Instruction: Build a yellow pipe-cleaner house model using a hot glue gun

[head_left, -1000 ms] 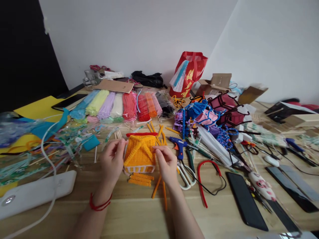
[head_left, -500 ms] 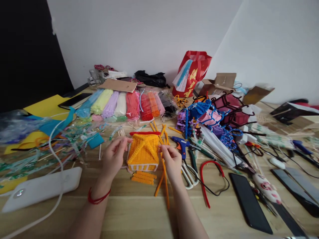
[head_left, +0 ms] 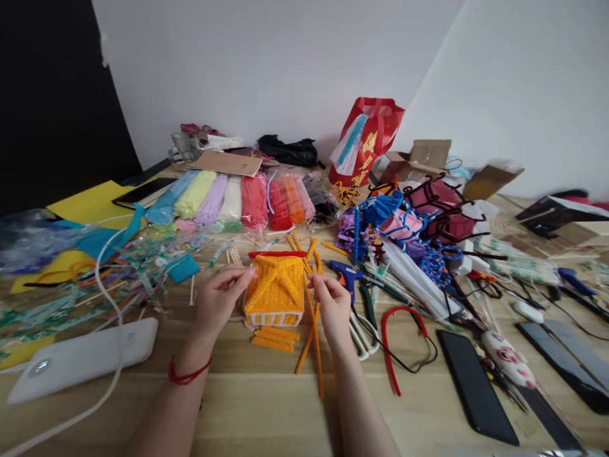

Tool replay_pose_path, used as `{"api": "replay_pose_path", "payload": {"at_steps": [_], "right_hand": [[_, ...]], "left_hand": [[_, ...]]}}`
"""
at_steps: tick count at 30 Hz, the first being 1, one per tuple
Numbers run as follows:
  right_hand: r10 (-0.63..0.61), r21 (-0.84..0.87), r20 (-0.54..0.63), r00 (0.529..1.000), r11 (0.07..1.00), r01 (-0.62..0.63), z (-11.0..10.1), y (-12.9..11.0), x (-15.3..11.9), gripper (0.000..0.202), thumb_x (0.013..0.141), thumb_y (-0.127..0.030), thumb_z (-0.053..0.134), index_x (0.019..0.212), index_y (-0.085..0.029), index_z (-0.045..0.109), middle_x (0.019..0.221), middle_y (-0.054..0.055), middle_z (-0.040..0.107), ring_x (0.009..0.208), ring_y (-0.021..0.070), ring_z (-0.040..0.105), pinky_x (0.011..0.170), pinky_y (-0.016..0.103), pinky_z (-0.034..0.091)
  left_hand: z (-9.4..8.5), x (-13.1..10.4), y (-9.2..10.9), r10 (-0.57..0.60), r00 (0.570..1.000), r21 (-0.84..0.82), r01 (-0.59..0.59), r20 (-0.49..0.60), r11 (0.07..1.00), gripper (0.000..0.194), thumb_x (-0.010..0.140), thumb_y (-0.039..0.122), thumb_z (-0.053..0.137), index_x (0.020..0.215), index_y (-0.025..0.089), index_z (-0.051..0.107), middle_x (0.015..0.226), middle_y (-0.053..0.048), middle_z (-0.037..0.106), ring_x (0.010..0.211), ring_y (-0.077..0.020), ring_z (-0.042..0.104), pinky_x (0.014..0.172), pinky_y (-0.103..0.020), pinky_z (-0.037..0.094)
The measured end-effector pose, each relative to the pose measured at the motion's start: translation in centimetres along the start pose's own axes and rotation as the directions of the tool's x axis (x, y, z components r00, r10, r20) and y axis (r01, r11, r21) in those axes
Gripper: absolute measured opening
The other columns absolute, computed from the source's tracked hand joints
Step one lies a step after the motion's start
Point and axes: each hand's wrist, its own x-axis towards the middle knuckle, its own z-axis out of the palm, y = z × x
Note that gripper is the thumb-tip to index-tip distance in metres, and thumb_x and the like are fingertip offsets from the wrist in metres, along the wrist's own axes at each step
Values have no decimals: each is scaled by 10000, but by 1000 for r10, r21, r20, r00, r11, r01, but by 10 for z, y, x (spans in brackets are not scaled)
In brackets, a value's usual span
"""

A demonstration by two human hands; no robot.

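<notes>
A small house of orange fuzzy stems [head_left: 276, 289] with a white-striped base stands on the table in front of me. A red stem [head_left: 278, 254] lies along its back edge. My left hand [head_left: 221, 301] is closed at the house's left side, fingertips pinched by the roof; what they hold is too small to make out. My right hand [head_left: 330, 304] is pinched just off the right side, its contents also unclear. Short orange pieces [head_left: 275, 339] lie before the house, and long orange stems [head_left: 316, 349] lie to its right, partly behind my right hand.
A blue glue gun [head_left: 349, 274], white-handled scissors [head_left: 364, 339] and a black phone [head_left: 476, 386] lie to the right. The white power bank [head_left: 90, 358] and its cable are at left. Bagged coloured stems [head_left: 231, 200] and a red bag [head_left: 366, 143] stand behind.
My left fingertips have shifted slightly right, over the roof's left edge. My right hand has moved a little right, away from the house.
</notes>
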Motion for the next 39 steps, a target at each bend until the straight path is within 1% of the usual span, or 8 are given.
{"api": "replay_pose_path", "payload": {"at_steps": [4, 7, 10, 18, 26, 31, 36, 39], "right_hand": [[-25, -1, 172, 985, 1000, 25, -8, -6, 1, 206, 789, -389, 666, 816, -199, 742, 807, 46, 706, 757, 180, 619, 735, 324, 479], [-66, -15, 401, 914, 997, 78, -15, -12, 2, 182, 775, -380, 702, 863, -229, 755, 940, 66, 682, 929, 210, 606, 809, 340, 475], [-70, 7, 513, 856, 997, 77, -19, -11, 3, 288, 669, -353, 807, 935, -258, 750, 1054, 66, 591, 921, 188, 578, 744, 304, 485], [-88, -20, 526, 846, 993, 116, -15, -4, -1, 276, 659, -345, 820, 903, -259, 723, 1081, 52, 497, 898, 166, 528, 666, 265, 475], [-74, -60, 525, 848, 991, 123, -14, -6, -2, 236, 691, -338, 787, 866, -216, 684, 1062, 59, 483, 908, 172, 526, 678, 267, 481], [-97, -112, 527, 845, 977, 182, -13, -5, -2, 257, 717, -318, 755, 921, -214, 638, 1074, 62, 486, 862, 153, 531, 678, 265, 486], [-293, -165, 358, 886, 915, 369, -8, -12, -11, 252, 770, -242, 686, 976, -217, 544, 909, 15, 541, 675, 109, 495, 594, 240, 443], [-496, -215, 276, 823, 803, 556, -2, -19, -25, 63, 816, -163, 588, 841, -201, 545, 813, 18, 574, 620, 108, 490, 562, 240, 423]], "left_hand": [[-14, 4, -9, 104, 968, -43, -96, 230, 994, 243, 815, 431, 624, 747, 217, 718, 1021, -83, 689, 1023, -232, 627, 911, -385, 509], [-26, 7, -17, 162, 855, -45, -161, 492, 986, 402, 692, 484, 742, 1010, 241, 702, 1351, -119, 528, 1281, -310, 473, 985, -446, 473], [-32, 8, -21, 173, 786, 11, -223, 593, 975, 425, 644, 441, 791, 992, 222, 685, 1434, -115, 433, 1344, -326, 393, 1051, -474, 411], [-29, 11, -19, 86, 783, 0, -109, 616, 994, 148, 721, 347, 726, 706, 206, 683, 1370, -45, 510, 1397, -347, 279, 1154, -517, 227], [-23, 7, -16, 4, 829, -89, 55, 559, 994, 175, 693, 327, 746, 628, 185, 667, 1327, -86, 540, 1410, -367, 235, 1122, -544, 272], [-20, 4, -15, -57, 837, -160, 170, 543, 972, 195, 724, 337, 725, 666, 166, 650, 1330, -111, 510, 1383, -363, 274, 918, -491, 502], [-23, 4, -26, 18, 821, -283, 176, 571, 943, 206, 722, 329, 742, 810, 159, 667, 1342, -134, 477, 1242, -330, 468, 912, -446, 500], [-21, 4, -36, 59, 821, -347, 174, 567, 922, 263, 700, 338, 768, 872, 167, 668, 1349, -135, 464, 1211, -319, 498, 962, -455, 456]]}}
